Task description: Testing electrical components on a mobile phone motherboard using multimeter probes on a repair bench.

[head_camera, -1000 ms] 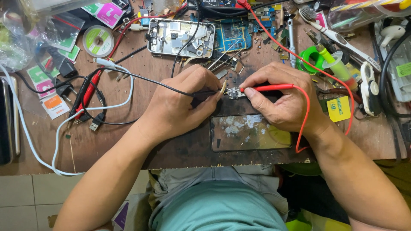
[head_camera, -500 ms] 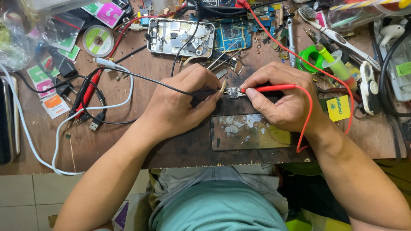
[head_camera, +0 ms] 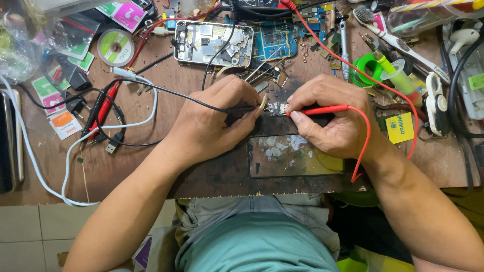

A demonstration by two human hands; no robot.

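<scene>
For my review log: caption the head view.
Left hand and right hand press black probe and red probe onto a small circuit board.

A brown wooden worktop (head_camera: pixel 151 166) fills most of the view, its surface scuffed, scratched and darkly stained in the patch below the fingers. Its near edge runs straight across, well below the fingers. Under that edge, down and to the left of the fingers, lies a floor of pale beige tiles (head_camera: pixel 35 226) with thin grout lines between them. The light is even and fairly bright, falling from above, with only soft shadows on the wood. No wall or window shows; the worktop runs out past the top, left and right edges.
</scene>
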